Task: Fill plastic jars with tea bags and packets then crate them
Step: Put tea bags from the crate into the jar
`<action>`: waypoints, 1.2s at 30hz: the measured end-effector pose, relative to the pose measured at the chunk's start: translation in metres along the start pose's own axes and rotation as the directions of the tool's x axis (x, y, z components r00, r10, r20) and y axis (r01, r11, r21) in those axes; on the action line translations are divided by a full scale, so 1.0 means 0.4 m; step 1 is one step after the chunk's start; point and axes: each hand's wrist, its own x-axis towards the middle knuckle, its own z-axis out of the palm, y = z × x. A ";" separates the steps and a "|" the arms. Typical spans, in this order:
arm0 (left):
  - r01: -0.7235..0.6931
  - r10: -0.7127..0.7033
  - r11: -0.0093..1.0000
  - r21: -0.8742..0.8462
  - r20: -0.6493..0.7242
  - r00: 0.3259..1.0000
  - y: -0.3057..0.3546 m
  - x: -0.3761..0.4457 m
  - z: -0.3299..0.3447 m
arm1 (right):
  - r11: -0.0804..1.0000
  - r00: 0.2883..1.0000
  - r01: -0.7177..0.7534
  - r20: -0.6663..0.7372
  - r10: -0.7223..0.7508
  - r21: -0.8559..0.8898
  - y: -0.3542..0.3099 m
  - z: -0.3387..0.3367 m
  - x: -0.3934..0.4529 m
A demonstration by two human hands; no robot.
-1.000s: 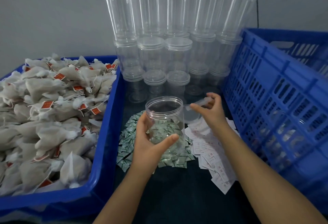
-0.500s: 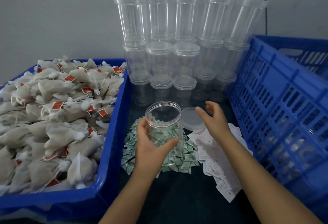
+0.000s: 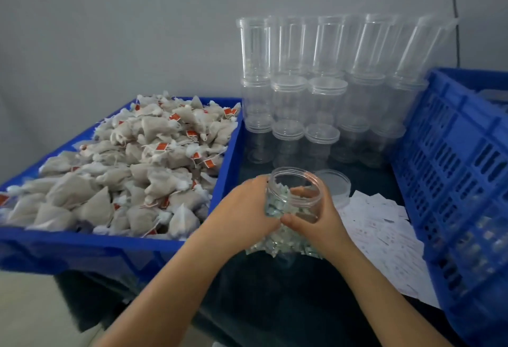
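While both forearms reach forward, left hand (image 3: 247,209) and right hand (image 3: 320,217) clasp the open jar (image 3: 295,195).

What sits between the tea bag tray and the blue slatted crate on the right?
Head view: the open clear plastic jar held by both hands, its lid, green-white packets and white paper slips.

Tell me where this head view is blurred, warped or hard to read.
Head view: lighting is soft and even, no hard shadows. The wide lens bows the edges, so the crate at right leans outward. Its near wall smears with motion blur. The clear jar held by both hands, left and right, shows through, so the packets beneath it look blurred.
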 end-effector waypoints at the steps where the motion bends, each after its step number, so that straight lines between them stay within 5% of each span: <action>1: -0.005 0.007 0.998 0.060 -0.023 1.000 -0.009 -0.001 -0.030 | 1.000 1.000 0.004 0.008 -0.004 -0.003 0.006 0.012 -0.007; 8: 0.192 -0.058 0.894 0.405 -0.321 0.945 -0.148 0.043 -0.176 | 0.998 0.998 0.035 0.046 -0.033 -0.048 0.058 0.102 -0.056; 18: 0.293 -0.170 0.610 0.736 -0.240 0.956 -0.290 0.126 -0.113 | 0.995 0.996 0.091 -0.006 -0.091 -0.041 0.122 0.131 -0.078; 29: 0.195 -0.252 0.691 0.696 -0.020 0.967 -0.278 0.107 -0.189 | 0.996 0.998 0.067 -0.007 -0.068 -0.061 0.127 0.133 -0.075; 36: 0.116 -0.005 0.650 0.751 -0.149 0.989 -0.293 0.095 -0.204 | 0.995 0.998 0.068 -0.011 -0.069 -0.069 0.127 0.131 -0.077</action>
